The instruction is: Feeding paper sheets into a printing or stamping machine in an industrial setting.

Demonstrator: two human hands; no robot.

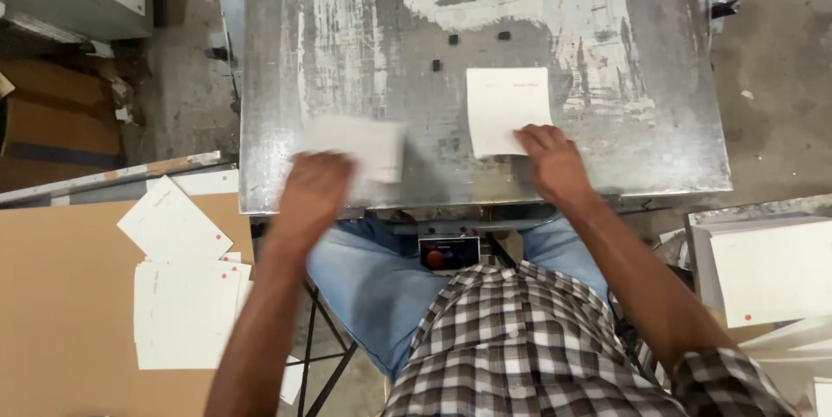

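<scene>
The left hand [314,192] grips a blurred white card [357,146], long axis running left-right, at the near edge of the worn metal table [659,140]. The right hand [555,161] lies flat, fingers pressing the near-right corner of another white card [508,110], standing near-to-far.

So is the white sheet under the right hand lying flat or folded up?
Flat. The sheet lies spread on the metal table, all edges down, with the right hand pressing its near corner.
</scene>
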